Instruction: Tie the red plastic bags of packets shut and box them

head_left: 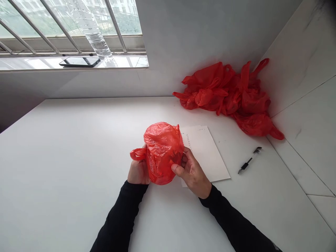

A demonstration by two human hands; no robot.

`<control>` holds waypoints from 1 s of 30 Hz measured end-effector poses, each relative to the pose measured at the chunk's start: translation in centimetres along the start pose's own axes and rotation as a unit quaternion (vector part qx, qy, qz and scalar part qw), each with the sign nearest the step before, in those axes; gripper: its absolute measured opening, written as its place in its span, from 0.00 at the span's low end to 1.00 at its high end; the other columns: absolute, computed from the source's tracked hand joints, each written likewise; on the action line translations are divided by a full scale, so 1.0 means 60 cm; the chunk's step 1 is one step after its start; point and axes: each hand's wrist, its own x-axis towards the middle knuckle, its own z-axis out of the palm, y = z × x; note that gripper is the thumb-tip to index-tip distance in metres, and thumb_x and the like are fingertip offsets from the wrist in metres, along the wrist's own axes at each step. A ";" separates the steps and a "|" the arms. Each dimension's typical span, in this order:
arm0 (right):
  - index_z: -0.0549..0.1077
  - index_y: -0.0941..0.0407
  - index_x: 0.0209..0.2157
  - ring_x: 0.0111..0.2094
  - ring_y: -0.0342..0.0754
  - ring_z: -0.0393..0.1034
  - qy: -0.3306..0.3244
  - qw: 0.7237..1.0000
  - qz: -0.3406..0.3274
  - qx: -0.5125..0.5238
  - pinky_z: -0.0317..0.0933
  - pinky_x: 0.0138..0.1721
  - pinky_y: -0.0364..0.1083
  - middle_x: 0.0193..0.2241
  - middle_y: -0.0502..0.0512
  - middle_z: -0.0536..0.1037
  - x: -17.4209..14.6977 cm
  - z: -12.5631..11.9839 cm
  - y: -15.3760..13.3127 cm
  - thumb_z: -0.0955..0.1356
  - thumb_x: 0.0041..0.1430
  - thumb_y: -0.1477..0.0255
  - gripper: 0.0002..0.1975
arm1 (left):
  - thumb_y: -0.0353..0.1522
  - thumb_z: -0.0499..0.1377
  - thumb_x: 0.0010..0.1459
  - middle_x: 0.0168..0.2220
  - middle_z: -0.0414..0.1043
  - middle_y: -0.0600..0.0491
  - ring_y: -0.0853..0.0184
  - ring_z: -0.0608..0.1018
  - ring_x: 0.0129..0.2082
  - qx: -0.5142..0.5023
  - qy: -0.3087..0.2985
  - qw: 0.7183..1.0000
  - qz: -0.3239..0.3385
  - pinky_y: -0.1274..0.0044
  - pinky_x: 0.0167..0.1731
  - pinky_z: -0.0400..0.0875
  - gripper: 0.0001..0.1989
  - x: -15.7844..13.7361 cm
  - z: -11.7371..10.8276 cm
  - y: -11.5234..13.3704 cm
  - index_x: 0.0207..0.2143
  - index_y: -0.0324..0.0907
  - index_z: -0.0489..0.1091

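A red plastic bag (163, 154), rounded out and wrinkled, is held between my two hands above the white table. My left hand (139, 170) supports it from the left side and underneath, most of its fingers hidden behind the plastic. One handle loop of the bag sticks out over that hand. On the right side my right hand (193, 173) grips the bag, thumb in front and fingers curled behind its edge. Whatever may be inside the bag cannot be made out. Partly behind the bag and my right hand lie white paper sheets (210, 157) with small print.
Several crumpled red plastic bags (231, 92) are heaped in the back right corner against the walls. A black and clear pen (249, 161) lies right of the paper on the table (65, 157). A phone (80, 62) and a water bottle (97, 40) are on the windowsill.
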 end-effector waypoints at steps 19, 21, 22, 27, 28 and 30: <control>0.44 0.43 0.69 0.55 0.53 0.67 0.029 0.998 0.009 -0.055 0.66 0.56 0.56 0.57 0.58 0.66 -0.010 0.009 0.003 0.75 0.58 0.69 0.47 | 0.42 0.67 0.55 0.38 0.81 0.49 0.53 0.80 0.47 0.006 -0.012 0.998 0.057 0.68 0.46 0.79 0.17 -0.013 0.025 -0.005 0.43 0.43 0.78; 0.41 0.41 0.69 0.58 0.54 0.65 0.025 0.998 0.007 -0.057 0.64 0.58 0.58 0.61 0.57 0.62 -0.011 0.012 0.004 0.76 0.56 0.71 0.52 | 0.42 0.67 0.55 0.40 0.81 0.49 0.53 0.80 0.48 0.002 -0.008 0.998 0.063 0.68 0.47 0.78 0.17 -0.015 0.028 -0.006 0.44 0.44 0.78; 0.39 0.40 0.70 0.61 0.54 0.62 0.022 0.998 0.004 -0.058 0.63 0.60 0.58 0.64 0.57 0.59 -0.012 0.013 0.004 0.77 0.54 0.71 0.55 | 0.42 0.67 0.55 0.41 0.81 0.50 0.53 0.79 0.49 -0.001 -0.006 0.998 0.066 0.68 0.47 0.78 0.17 -0.016 0.029 -0.007 0.45 0.44 0.78; 0.37 0.39 0.70 0.67 0.54 0.52 0.030 0.996 -0.025 -0.075 0.58 0.64 0.60 0.68 0.55 0.52 -0.012 0.020 0.006 0.77 0.54 0.72 0.57 | 0.40 0.67 0.55 0.40 0.81 0.51 0.53 0.79 0.50 -0.009 -0.010 0.998 0.067 0.69 0.48 0.77 0.17 -0.018 0.026 -0.009 0.47 0.45 0.77; 0.38 0.39 0.70 0.67 0.54 0.53 0.029 0.996 -0.028 -0.076 0.59 0.63 0.60 0.68 0.55 0.53 -0.011 0.020 0.006 0.77 0.54 0.72 0.56 | 0.40 0.67 0.55 0.39 0.81 0.51 0.53 0.79 0.50 -0.009 -0.015 0.998 0.064 0.69 0.48 0.77 0.17 -0.016 0.024 -0.009 0.47 0.45 0.77; 0.40 0.39 0.70 0.66 0.54 0.55 0.020 0.997 -0.033 -0.072 0.60 0.62 0.59 0.67 0.55 0.55 -0.008 0.018 0.005 0.76 0.56 0.72 0.52 | 0.41 0.66 0.56 0.39 0.81 0.51 0.54 0.80 0.49 -0.007 -0.027 0.998 0.060 0.69 0.47 0.78 0.17 -0.012 0.020 -0.009 0.47 0.45 0.77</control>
